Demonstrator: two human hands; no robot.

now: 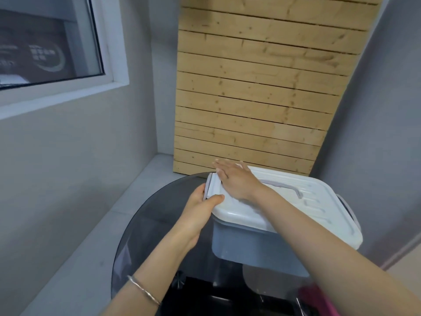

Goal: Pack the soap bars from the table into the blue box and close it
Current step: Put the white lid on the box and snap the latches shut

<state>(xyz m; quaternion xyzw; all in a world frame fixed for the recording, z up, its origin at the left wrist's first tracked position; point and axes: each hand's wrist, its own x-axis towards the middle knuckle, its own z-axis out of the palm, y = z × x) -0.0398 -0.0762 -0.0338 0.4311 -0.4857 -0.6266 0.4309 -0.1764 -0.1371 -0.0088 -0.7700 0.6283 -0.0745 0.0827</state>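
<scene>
The blue box (246, 245) stands on a round dark glass table (150, 224), and its white lid (303, 201) lies on top. My right hand (237, 181) lies flat on the lid's left part with straight fingers. My left hand (200, 204) grips the lid's left end, the thumb on top of the lid and the fingers round the grey side latch (208, 185). A grey carry handle (289, 187) lies across the lid. No soap bars are in sight; the lid hides the box's inside.
A wooden slat panel (257, 87) leans against the wall right behind the box. Grey walls close in on the left and right, with a window (45, 42) up left. Something pink (316, 297) shows at the bottom right.
</scene>
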